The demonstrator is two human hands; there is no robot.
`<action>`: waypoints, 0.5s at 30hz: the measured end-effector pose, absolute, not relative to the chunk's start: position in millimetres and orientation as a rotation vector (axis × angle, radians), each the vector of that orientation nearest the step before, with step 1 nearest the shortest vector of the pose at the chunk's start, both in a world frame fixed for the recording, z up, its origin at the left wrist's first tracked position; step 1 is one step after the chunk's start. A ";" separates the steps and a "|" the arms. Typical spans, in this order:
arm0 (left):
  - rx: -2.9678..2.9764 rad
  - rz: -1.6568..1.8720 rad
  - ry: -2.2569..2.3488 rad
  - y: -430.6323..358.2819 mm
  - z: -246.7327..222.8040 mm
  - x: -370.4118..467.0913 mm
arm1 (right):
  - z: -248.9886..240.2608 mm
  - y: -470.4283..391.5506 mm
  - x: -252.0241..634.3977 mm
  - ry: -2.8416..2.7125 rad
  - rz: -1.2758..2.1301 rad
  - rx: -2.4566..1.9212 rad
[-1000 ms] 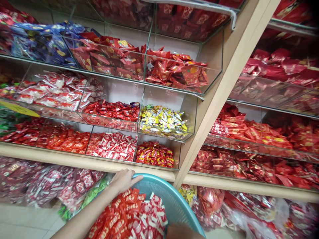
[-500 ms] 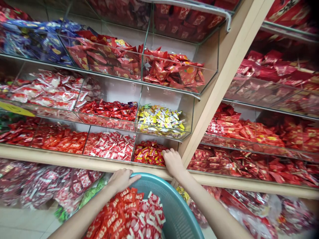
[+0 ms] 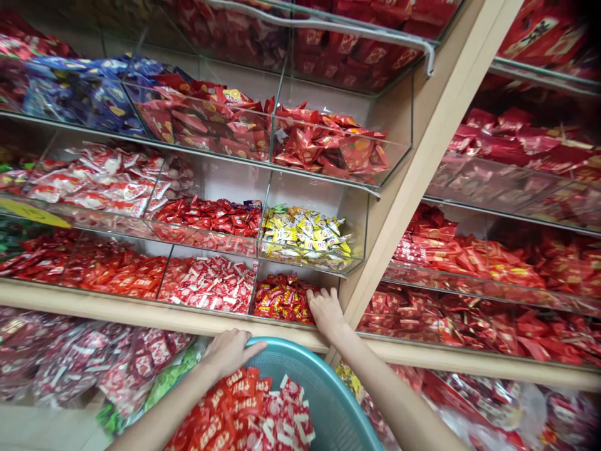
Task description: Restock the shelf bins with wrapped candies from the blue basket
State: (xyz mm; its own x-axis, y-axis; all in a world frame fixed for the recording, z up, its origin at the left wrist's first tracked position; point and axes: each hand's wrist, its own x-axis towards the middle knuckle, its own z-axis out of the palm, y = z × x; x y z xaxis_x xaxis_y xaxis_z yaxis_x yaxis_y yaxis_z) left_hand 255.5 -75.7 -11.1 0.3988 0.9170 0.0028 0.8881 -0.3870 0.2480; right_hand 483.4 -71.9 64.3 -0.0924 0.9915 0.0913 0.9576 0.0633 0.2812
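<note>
A teal plastic basket [image 3: 328, 382] holds red-wrapped candies [image 3: 235, 407] and red-and-white wrapped candies [image 3: 288, 413]. My left hand [image 3: 228, 352] grips the basket's far rim, its thumb lying along the edge. At the right end of the lowest shelf row, my right hand [image 3: 326, 310] reaches into a bin of small red and yellow candies [image 3: 284, 297]. Its fingers curl down at the right side of the pile, and the fingertips are partly hidden, so what they hold cannot be made out.
Clear-fronted bins rise above, with yellow-and-white candies [image 3: 305, 232] just over my right hand. A wooden upright [image 3: 422, 150] stands to its right. Bagged candies [image 3: 84, 357] lie beneath the wooden shelf edge [image 3: 141, 316].
The shelves and basket appear slightly lower in view. My right hand's fingers have bent further down into the candy bin; my left hand stays on the rim.
</note>
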 end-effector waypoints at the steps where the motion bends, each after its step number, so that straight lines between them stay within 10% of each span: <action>1: 2.451 0.210 1.604 -75.6 -11.6 255.2 | 64.3 -71.6 483.5 2.197 0.410 2.025; 15: 2.435 0.200 1.623 -80.7 -1.6 257.8 | 74.6 -82.7 482.0 2.269 0.479 2.039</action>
